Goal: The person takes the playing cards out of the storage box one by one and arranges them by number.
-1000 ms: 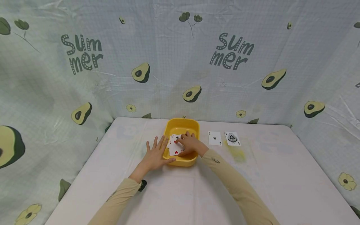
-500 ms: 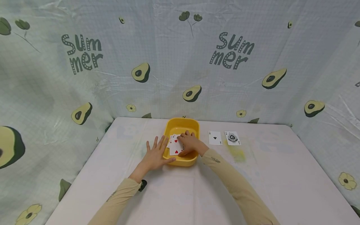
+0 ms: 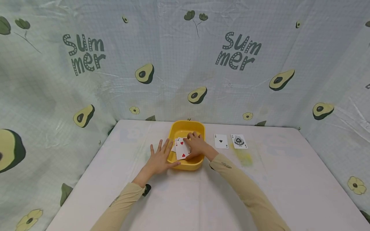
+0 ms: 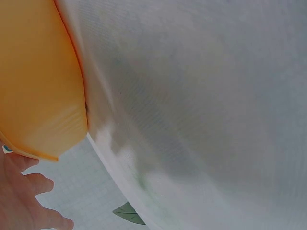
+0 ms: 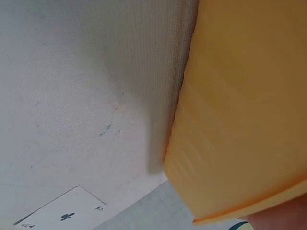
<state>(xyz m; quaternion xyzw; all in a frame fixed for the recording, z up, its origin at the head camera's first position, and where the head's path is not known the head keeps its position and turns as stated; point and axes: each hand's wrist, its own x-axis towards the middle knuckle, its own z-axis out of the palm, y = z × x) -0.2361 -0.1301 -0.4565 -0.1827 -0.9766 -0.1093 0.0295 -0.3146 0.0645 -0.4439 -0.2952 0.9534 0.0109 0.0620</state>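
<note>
A yellow plastic tray (image 3: 189,167) stands on the table, with several playing cards lying in its left half. My left hand (image 3: 158,160) rests with spread, straight fingers on the tray's left rim, its thumb at the near edge. In the left wrist view some fingers (image 4: 41,183) show beside the tray's wall. Reaching in over the right side, my right hand (image 3: 196,145) pinches a hearts playing card (image 3: 181,150) between curled fingers and thumb. Its right edge is hidden under the hand. Other cards (image 3: 173,148) peek out at its left.
To the right of the tray lie two face-up cards, an ace of clubs (image 3: 221,141) and an ace of spades (image 3: 239,141). A white cloth covers the table (image 3: 179,202). Behind it hangs a curtain (image 3: 170,41) printed with avocados.
My right hand's fingers have drawn in on the hearts card, which has shifted slightly right and tilted. The left hand and the tray have stayed put.
</note>
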